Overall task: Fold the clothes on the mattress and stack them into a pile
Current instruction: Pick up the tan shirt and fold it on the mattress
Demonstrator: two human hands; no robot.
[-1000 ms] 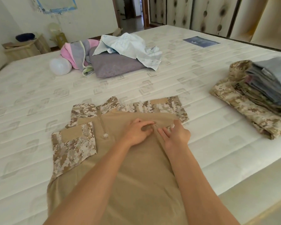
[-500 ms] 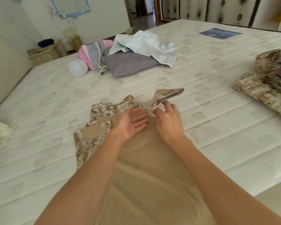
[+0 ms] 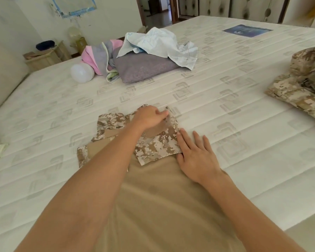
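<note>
Head view: no legible writing on shirt [image 3: 158, 197].

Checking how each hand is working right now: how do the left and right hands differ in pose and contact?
The left hand reaches farther up the camouflage sleeve, fingers curled at its top edge; the right hand lies nearer, fingers straight and spread. The left sits wholly on fabric; the right straddles the shirt's edge and the mattress. Both rest on the same shirt.

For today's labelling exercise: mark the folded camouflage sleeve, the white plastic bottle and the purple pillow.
folded camouflage sleeve [image 3: 158, 144], head view, middle of its patterned cloth.
white plastic bottle [image 3: 82, 73], head view, centre of its rounded body.
purple pillow [image 3: 145, 67], head view, its bare front face.
</note>
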